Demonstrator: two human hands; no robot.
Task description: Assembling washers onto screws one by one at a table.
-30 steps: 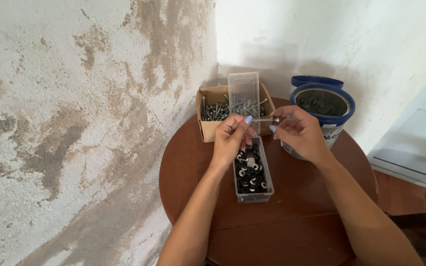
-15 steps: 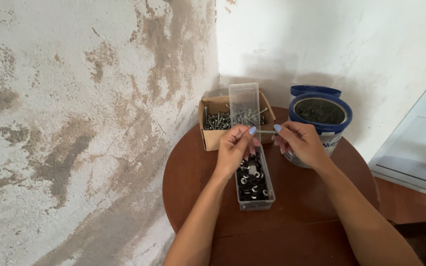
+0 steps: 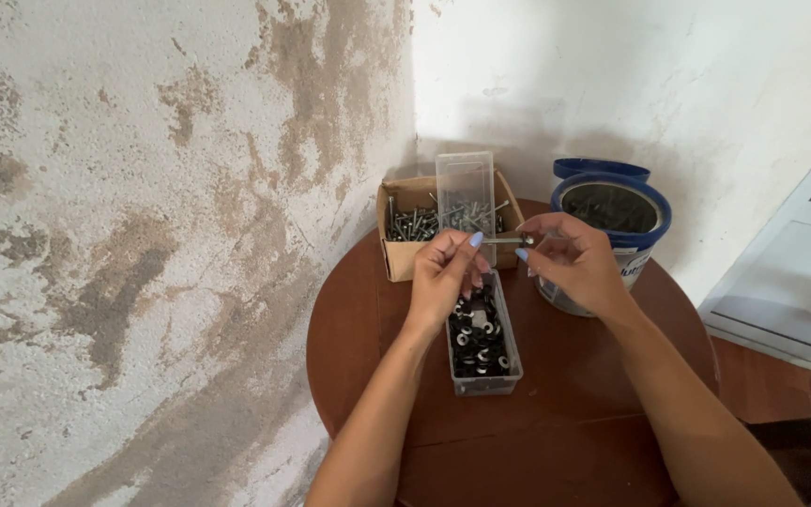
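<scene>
Nearest me on the round table [image 3: 556, 441] is the clear tray [image 3: 483, 340] of black-and-silver washers, and I take every place from it. My left hand [image 3: 443, 274] hangs just above the tray's far end, thumb and forefinger pinched narrow on one end of a long screw [image 3: 502, 240]. I cannot tell whether a washer is already under those fingertips. My right hand [image 3: 574, 263] sits up and to the right of the tray, its fingers closed on the screw's other end, so the screw lies roughly level between both hands, above the tray's far edge.

To do this well, I judge the screw should stay over the tray, so anything that slips falls back among the washers rather than rolling off the table. I would keep one hand steady and let the other do the fine work.

Beyond the tray stands its raised clear lid [image 3: 465, 192], and behind that an open cardboard box [image 3: 396, 235] of screws. Far right of the tray is a blue-rimmed tin [image 3: 612, 211] against the wall.
</scene>
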